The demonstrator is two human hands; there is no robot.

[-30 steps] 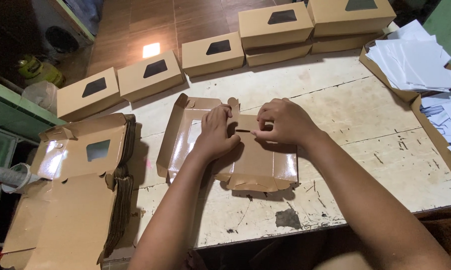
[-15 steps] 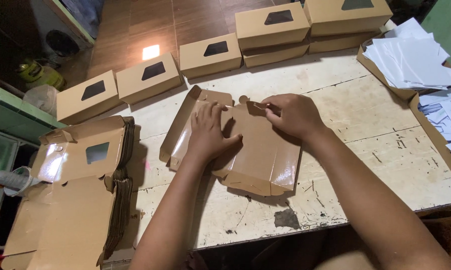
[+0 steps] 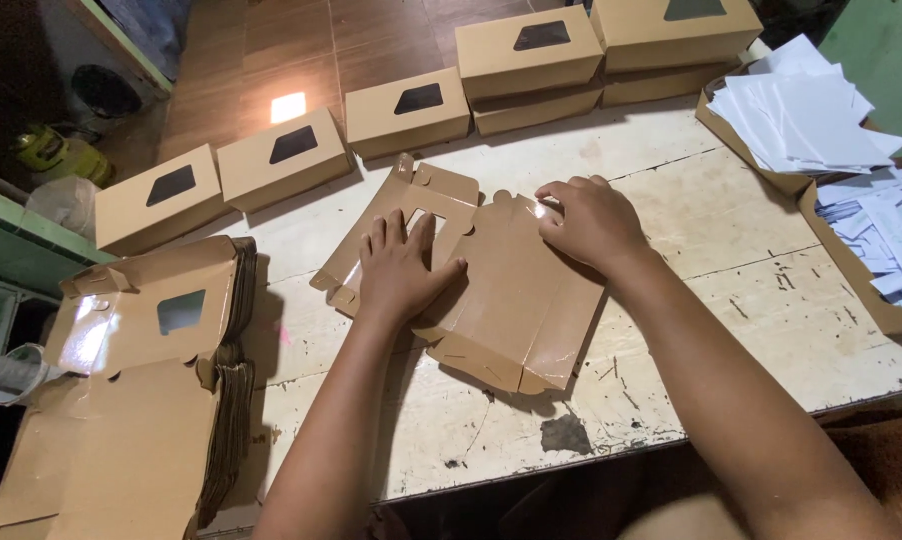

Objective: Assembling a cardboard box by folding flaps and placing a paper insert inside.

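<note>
A flat brown cardboard box blank (image 3: pixel 516 300) with a window cut-out lies on the worn white table (image 3: pixel 751 290). My left hand (image 3: pixel 399 268) lies palm down on its left half, fingers spread, pressing it flat. My right hand (image 3: pixel 593 220) rests on the blank's upper right edge, fingers curled over a fold near a small tab. The blank's glossy inner side faces up.
Several folded brown window boxes (image 3: pixel 286 165) line the table's far edge, some stacked at the back right (image 3: pixel 531 55). A thick stack of flat blanks (image 3: pixel 131 400) lies at the left. Cardboard trays of white paper sheets (image 3: pixel 801 110) stand at the right.
The blank has been pressed flatter and shifted slightly toward me. My left hand has spread flat on it, and my right hand has moved to its upper right edge.
</note>
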